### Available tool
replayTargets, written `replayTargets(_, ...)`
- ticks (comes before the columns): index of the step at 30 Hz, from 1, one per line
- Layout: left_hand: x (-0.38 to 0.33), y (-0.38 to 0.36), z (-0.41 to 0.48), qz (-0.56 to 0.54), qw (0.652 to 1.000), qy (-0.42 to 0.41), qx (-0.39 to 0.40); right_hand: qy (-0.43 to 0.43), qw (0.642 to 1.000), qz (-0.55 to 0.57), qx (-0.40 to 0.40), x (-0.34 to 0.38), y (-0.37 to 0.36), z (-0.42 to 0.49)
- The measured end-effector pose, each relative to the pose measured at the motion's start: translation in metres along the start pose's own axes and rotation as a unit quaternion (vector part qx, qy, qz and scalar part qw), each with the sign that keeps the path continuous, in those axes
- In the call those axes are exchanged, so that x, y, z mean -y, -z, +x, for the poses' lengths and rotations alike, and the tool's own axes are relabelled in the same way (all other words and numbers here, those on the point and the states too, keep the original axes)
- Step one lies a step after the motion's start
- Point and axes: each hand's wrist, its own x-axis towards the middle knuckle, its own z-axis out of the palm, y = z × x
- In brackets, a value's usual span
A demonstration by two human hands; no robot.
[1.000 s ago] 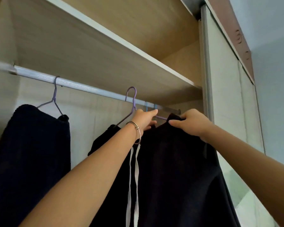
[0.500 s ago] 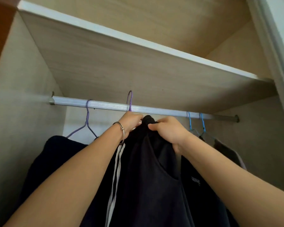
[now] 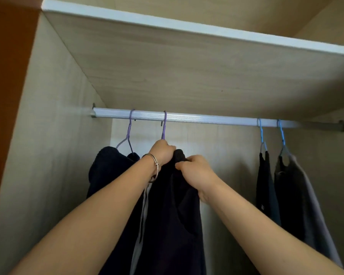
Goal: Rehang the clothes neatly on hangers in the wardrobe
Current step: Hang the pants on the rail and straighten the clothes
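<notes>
left hand (image 3: 162,151) and right hand (image 3: 195,171) grasping soft dark garment (image 3: 173,215), purple wire hanger (image 3: 164,128)

We count four hangers on rail (image 3: 207,120).
- Far left: lilac hanger (image 3: 129,133), navy garment (image 3: 105,171) bunched over it, lopsided.
- Next: purple hanger (image 3: 164,126), hook over rail. Dark drawstring garment (image 3: 173,211) hangs long below it, pale cords down its left side. Our left hand (image 3: 163,153) and right hand (image 3: 195,171) grip its bunched top.
- Well apart at right: two blue hangers (image 3: 261,133) side by side, one with thin black garment (image 3: 266,185), other with grey garment (image 3: 300,195). Both hang straight.
</notes>
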Motion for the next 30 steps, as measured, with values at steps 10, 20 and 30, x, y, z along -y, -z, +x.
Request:
replayTargets(10,0.006,0.035,-0.141,0.445,0.84,-0.136,-0.28,0.238,0.964,-0.119,-0.013,-0.087,-0.005,-0.058)
replayTargets(20,0.141,-0.002,-0.25,0.082,0.955,0.096,-0.267,-0.033,0.988,0.071,0.133,-0.242,-0.026,-0.129)
replayTargets(30,0.219,-0.02,-0.306,0.192,0.936,0.21,-0.206,-0.263,0.932,-0.13,0.213,-0.331,-0.067,-0.142)
